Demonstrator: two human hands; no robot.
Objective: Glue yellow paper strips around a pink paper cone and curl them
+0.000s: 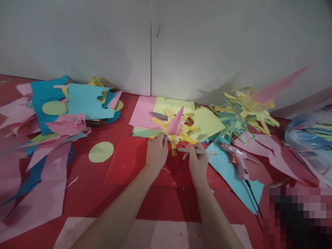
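A pink paper cone (176, 123) stands amid yellow paper strips (190, 128), which spread out like petals in the middle of the table. My left hand (157, 150) is closed at the near left edge of this paper piece, its fingertips on the strips. My right hand (197, 159) grips a pale pen (211, 152), whose tip points left toward the yellow strip (174, 147) hanging nearest me. A red sheet (129, 159) lies under both hands.
A pink glue gun (241, 162) with a black cord rests on blue paper (230, 176) at right. Behind it stands a larger paper piece with a pink cone (281, 86). Scissors (158, 115) lie behind my left hand. Paper scraps (46, 173) cover the left side; a wall (220, 45) rises behind.
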